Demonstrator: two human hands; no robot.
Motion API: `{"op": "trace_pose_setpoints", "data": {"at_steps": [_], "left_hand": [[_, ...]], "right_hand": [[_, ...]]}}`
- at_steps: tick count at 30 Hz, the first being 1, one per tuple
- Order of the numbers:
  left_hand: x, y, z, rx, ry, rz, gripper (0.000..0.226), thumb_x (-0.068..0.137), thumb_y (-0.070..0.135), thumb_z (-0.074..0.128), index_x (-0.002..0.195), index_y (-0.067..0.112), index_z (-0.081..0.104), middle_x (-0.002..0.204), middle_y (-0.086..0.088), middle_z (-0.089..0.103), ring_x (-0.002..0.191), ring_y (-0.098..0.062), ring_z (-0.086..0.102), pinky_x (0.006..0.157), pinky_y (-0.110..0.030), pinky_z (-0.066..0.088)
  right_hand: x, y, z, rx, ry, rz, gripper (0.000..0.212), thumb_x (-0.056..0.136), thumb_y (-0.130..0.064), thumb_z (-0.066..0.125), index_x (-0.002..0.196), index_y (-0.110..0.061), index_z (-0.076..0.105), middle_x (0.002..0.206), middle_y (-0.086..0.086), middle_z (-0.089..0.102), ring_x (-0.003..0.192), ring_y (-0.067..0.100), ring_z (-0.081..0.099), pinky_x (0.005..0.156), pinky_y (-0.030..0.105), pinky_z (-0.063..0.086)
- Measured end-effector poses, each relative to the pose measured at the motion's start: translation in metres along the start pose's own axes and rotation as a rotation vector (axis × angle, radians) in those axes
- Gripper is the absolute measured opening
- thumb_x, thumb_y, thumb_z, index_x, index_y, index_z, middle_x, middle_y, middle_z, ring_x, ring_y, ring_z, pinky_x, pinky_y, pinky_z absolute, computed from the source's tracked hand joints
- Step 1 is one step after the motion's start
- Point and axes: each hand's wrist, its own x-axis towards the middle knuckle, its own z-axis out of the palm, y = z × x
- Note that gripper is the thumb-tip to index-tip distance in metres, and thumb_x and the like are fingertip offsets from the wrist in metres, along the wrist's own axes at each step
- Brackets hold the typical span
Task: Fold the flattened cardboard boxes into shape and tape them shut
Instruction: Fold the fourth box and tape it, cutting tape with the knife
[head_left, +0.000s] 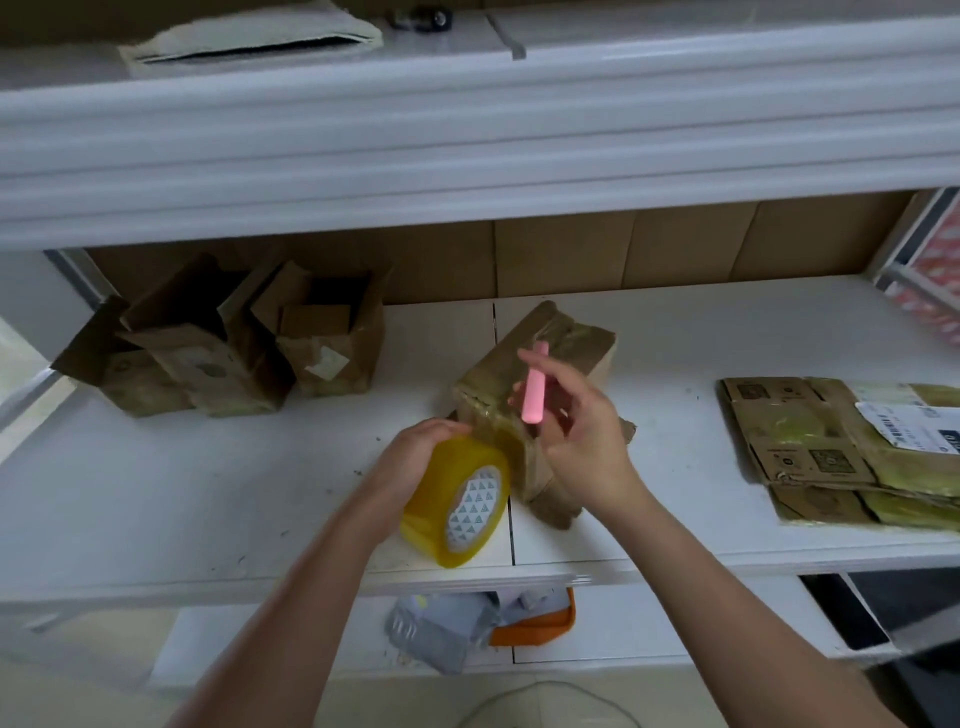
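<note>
A folded cardboard box (550, 343), wrapped in yellowish tape, lies on the white shelf (208, 499) at the centre. My left hand (415, 457) grips a large roll of yellow tape (457, 509) just in front of the box's near end, and a strip of tape runs from the roll onto the box. My right hand (582, 441) holds a pink cutter (535, 384) upright over the box's near end. A stack of flattened boxes (831, 452) lies on the shelf at the right.
Two folded boxes with open top flaps (218, 353) stand at the back left of the shelf. Another shelf board (467, 135) hangs low overhead. On a lower shelf sit grey bags and an orange tray (540, 629). Cardboard lines the back wall.
</note>
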Motion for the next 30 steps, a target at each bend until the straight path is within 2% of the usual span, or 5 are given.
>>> {"op": "trace_pose_setpoints", "data": {"at_steps": [3,8,18,26,30], "left_hand": [[0.0,0.0,-0.008,-0.012,-0.091,-0.005,0.022,0.097,0.021,0.054,0.106,0.032,0.07,0.109,-0.004,0.071,0.101,-0.026,0.067,0.096,-0.049,0.052],[0.001,-0.003,-0.008,-0.037,-0.144,-0.001,0.017,0.095,0.03,0.061,0.109,0.033,0.07,0.105,0.002,0.073,0.098,-0.02,0.069,0.092,-0.041,0.055],[0.002,0.002,-0.015,0.227,-0.099,-0.035,0.01,0.089,0.034,0.067,0.098,0.034,0.071,0.099,0.005,0.068,0.092,-0.016,0.064,0.085,-0.033,0.054],[0.007,0.014,-0.016,0.252,-0.003,-0.012,0.016,0.087,0.036,0.071,0.097,0.024,0.069,0.096,0.0,0.068,0.089,-0.019,0.064,0.083,-0.034,0.054],[0.008,0.013,-0.017,0.217,-0.007,-0.001,0.015,0.088,0.037,0.072,0.099,0.028,0.07,0.108,-0.001,0.066,0.095,-0.021,0.064,0.088,-0.035,0.053]], "right_hand": [[0.003,0.008,0.014,-0.134,-0.009,-0.108,0.032,0.086,-0.015,0.071,0.114,-0.023,0.058,0.106,-0.007,0.062,0.098,0.007,0.061,0.087,0.026,0.055],[0.011,0.024,0.025,-0.438,0.021,-0.13,0.044,0.081,-0.051,0.067,0.111,-0.02,0.058,0.11,-0.005,0.059,0.091,0.001,0.053,0.077,0.006,0.043],[0.015,0.029,0.033,-0.493,0.065,-0.167,0.034,0.083,-0.035,0.072,0.108,-0.02,0.055,0.106,-0.008,0.056,0.084,0.005,0.054,0.067,0.028,0.054],[0.021,0.021,0.04,-0.541,0.085,-0.047,0.037,0.081,-0.016,0.074,0.114,-0.014,0.058,0.112,0.001,0.058,0.09,0.013,0.056,0.066,0.008,0.035],[0.029,0.015,0.046,-0.563,0.068,-0.002,0.039,0.082,-0.016,0.074,0.117,-0.012,0.058,0.116,0.003,0.059,0.097,0.016,0.057,0.074,0.017,0.04]]}}
